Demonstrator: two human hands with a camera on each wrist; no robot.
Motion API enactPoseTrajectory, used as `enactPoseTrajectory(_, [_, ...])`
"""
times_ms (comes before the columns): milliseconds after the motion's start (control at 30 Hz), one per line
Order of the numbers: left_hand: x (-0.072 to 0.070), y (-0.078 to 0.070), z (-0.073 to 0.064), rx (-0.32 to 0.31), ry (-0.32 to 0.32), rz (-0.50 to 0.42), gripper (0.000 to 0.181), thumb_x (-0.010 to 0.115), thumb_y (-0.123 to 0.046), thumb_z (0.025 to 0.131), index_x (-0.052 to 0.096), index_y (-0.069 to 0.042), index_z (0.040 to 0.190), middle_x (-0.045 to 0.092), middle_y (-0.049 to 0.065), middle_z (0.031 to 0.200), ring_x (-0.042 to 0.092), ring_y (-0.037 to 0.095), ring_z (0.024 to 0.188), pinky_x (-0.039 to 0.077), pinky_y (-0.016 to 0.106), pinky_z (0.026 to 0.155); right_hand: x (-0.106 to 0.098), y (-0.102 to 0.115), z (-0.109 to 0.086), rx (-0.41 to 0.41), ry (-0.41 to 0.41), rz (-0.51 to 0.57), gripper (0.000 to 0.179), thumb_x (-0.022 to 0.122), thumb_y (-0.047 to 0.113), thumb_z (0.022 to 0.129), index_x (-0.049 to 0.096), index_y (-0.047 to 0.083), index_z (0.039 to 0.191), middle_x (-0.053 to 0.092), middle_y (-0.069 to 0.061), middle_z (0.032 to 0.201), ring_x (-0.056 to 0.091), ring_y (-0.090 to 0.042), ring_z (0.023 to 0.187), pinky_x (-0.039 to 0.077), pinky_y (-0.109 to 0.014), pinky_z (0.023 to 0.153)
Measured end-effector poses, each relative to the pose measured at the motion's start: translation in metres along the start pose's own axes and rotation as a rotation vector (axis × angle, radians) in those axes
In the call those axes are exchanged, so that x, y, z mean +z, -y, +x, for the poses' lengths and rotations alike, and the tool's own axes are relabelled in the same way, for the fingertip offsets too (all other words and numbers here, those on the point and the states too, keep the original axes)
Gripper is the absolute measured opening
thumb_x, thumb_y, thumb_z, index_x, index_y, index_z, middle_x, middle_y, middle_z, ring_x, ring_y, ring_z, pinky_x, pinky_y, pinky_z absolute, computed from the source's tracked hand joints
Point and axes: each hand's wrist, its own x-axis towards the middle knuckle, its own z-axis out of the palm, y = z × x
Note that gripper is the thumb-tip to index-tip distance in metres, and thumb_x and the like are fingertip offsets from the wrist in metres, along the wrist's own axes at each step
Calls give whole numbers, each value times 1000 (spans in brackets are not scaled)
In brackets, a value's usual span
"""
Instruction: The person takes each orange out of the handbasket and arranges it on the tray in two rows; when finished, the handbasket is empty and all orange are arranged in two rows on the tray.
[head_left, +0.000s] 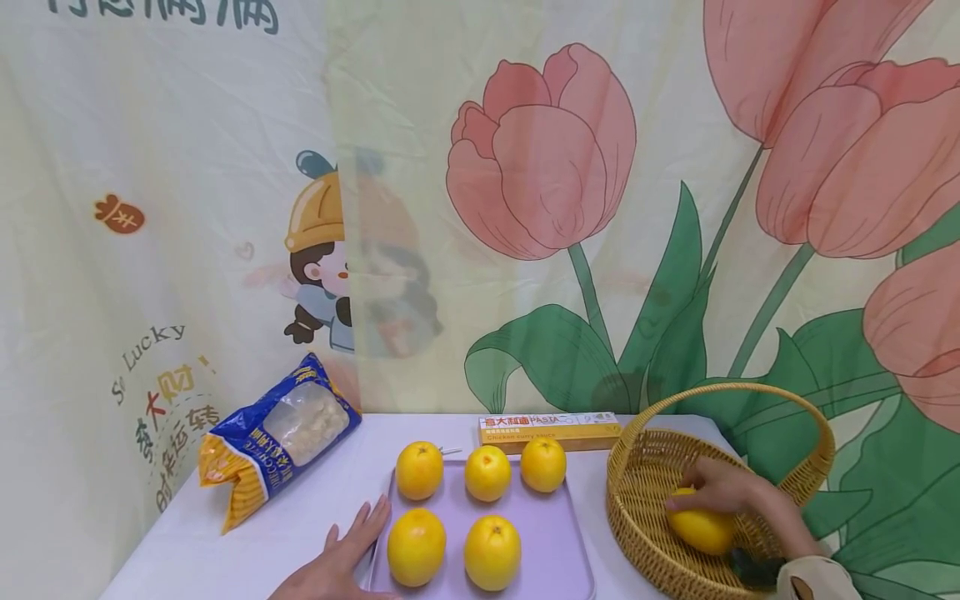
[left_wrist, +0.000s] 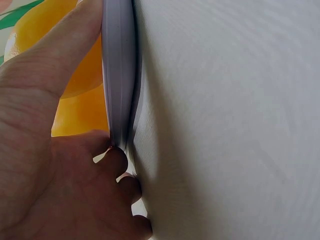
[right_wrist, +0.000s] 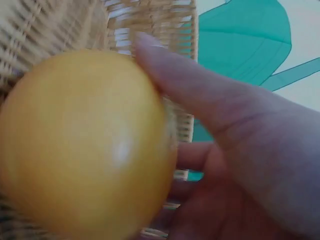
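Note:
My right hand (head_left: 723, 486) reaches into a wicker basket (head_left: 626, 517) at the right and grips an orange (head_left: 701, 527). In the right wrist view the same orange (right_wrist: 85, 145) fills much of the left side, with the thumb along its upper edge; some fingers are hidden behind it. My left hand (head_left: 337, 558) rests against the left edge of a lilac tray (head_left: 547, 533), its fingers mostly straight. On that tray sit several oranges (head_left: 491, 552), three along the back and two nearer me. The left wrist view has thumb and fingertips touching the tray rim (left_wrist: 119, 65).
A blue and yellow pasta bag (head_left: 288, 433) lies at the table's left. Behind the tray is a pasta box (head_left: 551, 432). The basket's tall handle (head_left: 738, 387) arches over the right side. A printed curtain (head_left: 405, 167) hangs behind the white table (head_left: 225, 550).

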Motion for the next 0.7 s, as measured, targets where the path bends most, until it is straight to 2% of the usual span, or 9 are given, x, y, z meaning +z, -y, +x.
enactPoseTrajectory(67, [0, 0, 0, -17, -1, 2, 134, 100, -61, 62, 31, -27, 172, 21, 25, 177, 7, 73, 151, 18, 92, 110, 1, 1, 5, -96, -26, 24, 38, 75, 33, 103, 70, 0, 84, 56, 3, 71, 47, -5, 66, 38, -22, 57])
enactPoseTrajectory(133, [0, 1, 0, -23, -1, 2, 134, 100, -62, 61, 32, -27, 172, 22, 24, 177, 7, 73, 151, 17, 91, 111, 2, 3, 9, -148, -66, 28, 40, 74, 30, 104, 74, -9, 104, 70, -5, 88, 55, -7, 76, 47, -23, 63])
enactPoseTrajectory(233, [0, 1, 1, -18, 3, -6, 132, 100, -61, 63, 34, -24, 171, 22, 22, 177, 7, 71, 153, 14, 89, 115, 3, 8, 12, -110, -107, 32, 56, 80, 30, 100, 67, -15, 132, 75, -17, 119, 63, -17, 95, 56, -27, 77])
enactPoseTrajectory(433, [1, 1, 0, 2, 0, -9, 127, 101, -53, 67, 35, -22, 171, 20, 23, 177, 6, 72, 152, 13, 89, 114, 4, 13, 12, -46, -86, 70, 66, 92, 18, 86, 62, -14, 136, 70, -14, 118, 63, -24, 97, 58, -34, 77])
enactPoseTrajectory(600, [1, 0, 0, -3, -5, -8, 128, 101, -53, 66, 35, -23, 171, 20, 24, 177, 6, 72, 152, 16, 91, 112, 5, 12, 11, -62, -102, 70, 58, 94, 10, 79, 65, -7, 127, 69, -13, 116, 62, -25, 97, 58, -35, 78])
enactPoseTrajectory(700, [1, 0, -1, 3, -3, -11, 128, 101, -53, 67, 34, -23, 171, 20, 24, 177, 6, 72, 152, 15, 90, 113, 5, 12, 11, -64, -101, 79, 64, 95, 8, 76, 63, -7, 129, 68, -15, 118, 62, -27, 100, 59, -35, 79])
